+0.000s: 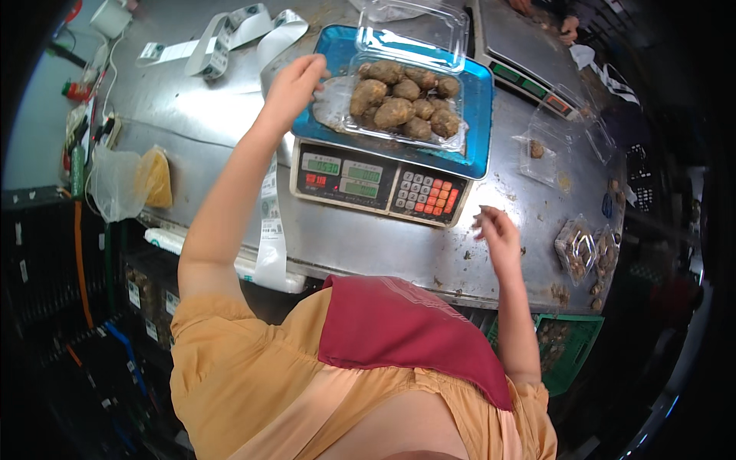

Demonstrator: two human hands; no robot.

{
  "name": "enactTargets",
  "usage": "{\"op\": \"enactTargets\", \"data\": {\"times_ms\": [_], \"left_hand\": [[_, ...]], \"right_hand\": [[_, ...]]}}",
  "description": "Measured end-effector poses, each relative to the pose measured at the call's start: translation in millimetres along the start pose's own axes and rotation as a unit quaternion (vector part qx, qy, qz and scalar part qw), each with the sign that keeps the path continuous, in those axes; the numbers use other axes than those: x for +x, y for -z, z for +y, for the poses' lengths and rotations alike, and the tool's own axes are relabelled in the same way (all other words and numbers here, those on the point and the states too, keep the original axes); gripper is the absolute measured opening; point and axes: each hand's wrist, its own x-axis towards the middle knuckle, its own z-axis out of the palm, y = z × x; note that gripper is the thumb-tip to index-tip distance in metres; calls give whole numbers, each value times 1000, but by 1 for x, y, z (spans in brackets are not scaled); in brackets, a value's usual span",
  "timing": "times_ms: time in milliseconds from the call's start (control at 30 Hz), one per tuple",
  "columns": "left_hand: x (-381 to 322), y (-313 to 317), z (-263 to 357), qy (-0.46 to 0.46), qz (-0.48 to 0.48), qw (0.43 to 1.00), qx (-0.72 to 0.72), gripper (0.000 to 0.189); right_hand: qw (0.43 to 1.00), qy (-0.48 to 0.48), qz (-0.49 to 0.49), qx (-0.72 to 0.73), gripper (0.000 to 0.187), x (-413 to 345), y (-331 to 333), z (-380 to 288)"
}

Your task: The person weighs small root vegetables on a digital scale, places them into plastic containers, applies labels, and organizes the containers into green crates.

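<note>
A clear plastic clamshell box (347, 122) stands with its lid (413, 33) up, filled with soil-covered brown tubers (394, 112). It rests in a blue metal tray (480, 115) on a digital price scale (376, 184) with lit green displays. My left hand (294, 89), fingers loosely bent, is over the tray's left rim, apart from the box. I cannot tell whether it touches the tray. My right hand (499, 233) hovers over the table right of the scale's keypad, fingers apart and fingertips dark. Nothing clear is held in either hand.
A label strip (271, 224) runs past the scale on the steel table (339, 247). Rightward are another clamshell box (537, 158) with one tuber, packed boxes (577, 250) and a second scale (532, 83). Another person's hand (569, 29) shows beyond. A green crate (578, 359) sits below.
</note>
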Motion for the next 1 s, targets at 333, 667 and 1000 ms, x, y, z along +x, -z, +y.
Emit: {"op": "enactTargets", "data": {"times_ms": [333,667,1000], "left_hand": [[62,-12,14,-61,-175,970,-155,48],[-54,-28,8,-95,-13,983,155,41],[-62,-38,5,124,-35,981,-148,59]], "right_hand": [[987,79,-49,127,24,84,-27,-73],[964,-101,-162,182,21,92,-48,-71],[965,-104,-141,196,17,92,-55,-65]]}}
